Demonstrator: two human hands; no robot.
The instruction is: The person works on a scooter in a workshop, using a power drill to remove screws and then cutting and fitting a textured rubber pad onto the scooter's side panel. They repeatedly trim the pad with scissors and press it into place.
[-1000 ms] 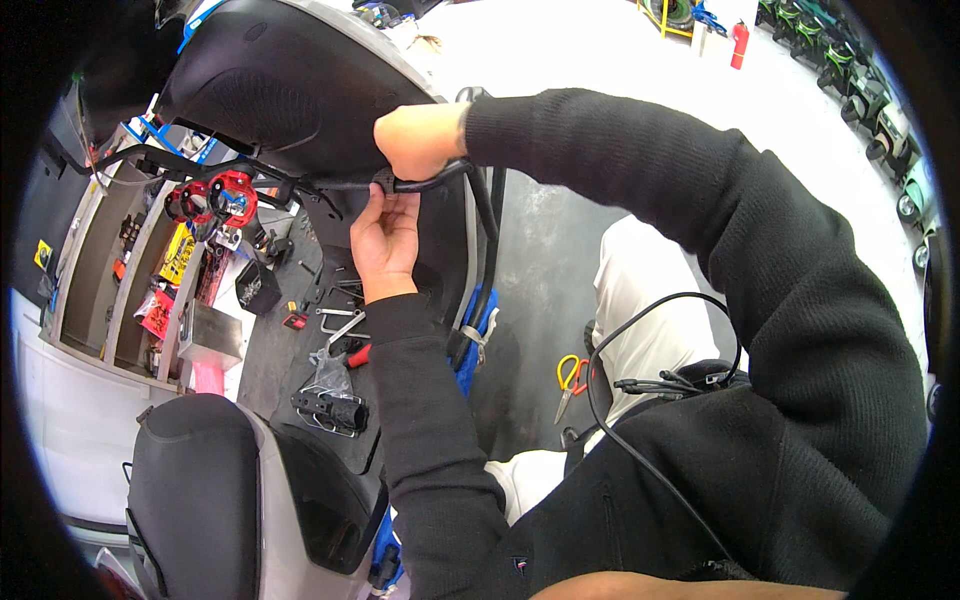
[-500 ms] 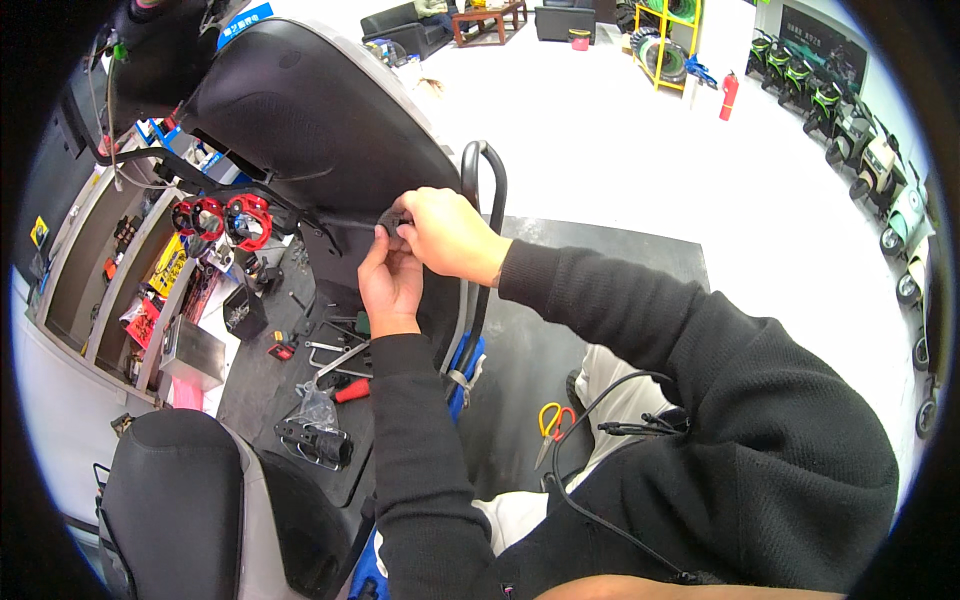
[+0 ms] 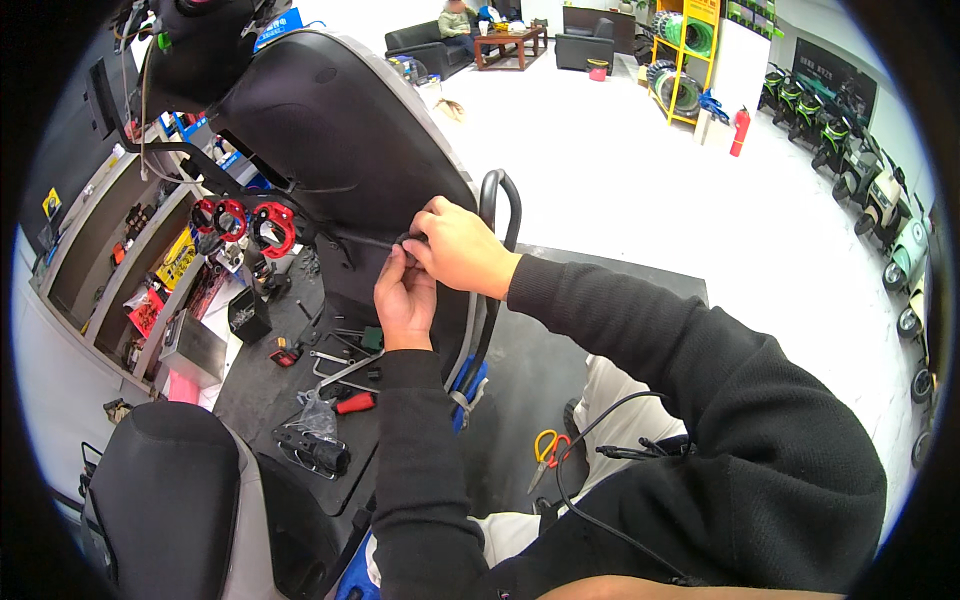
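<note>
My left hand is raised with its palm turned up, thumb and fingertips pinched on a small black piece. From the right, my right hand reaches over and closes its fingertips on the same piece, covering most of it, so its exact kind does not show. Both hands are just in front of the black inner panel of a scooter, beside a bent black tube. Below the left wrist lie metal hex keys and a tool with a red handle.
The scooter's black seat is at the lower left. A clear plastic bag and a black box lie on the dark surface. Yellow-and-red scissors rest near my leg. A cable hangs across my front.
The whole view has shifted slightly, so the scooter and hands appear further right and lower. My fingers have moved a little around the black piece, which now shows less.
</note>
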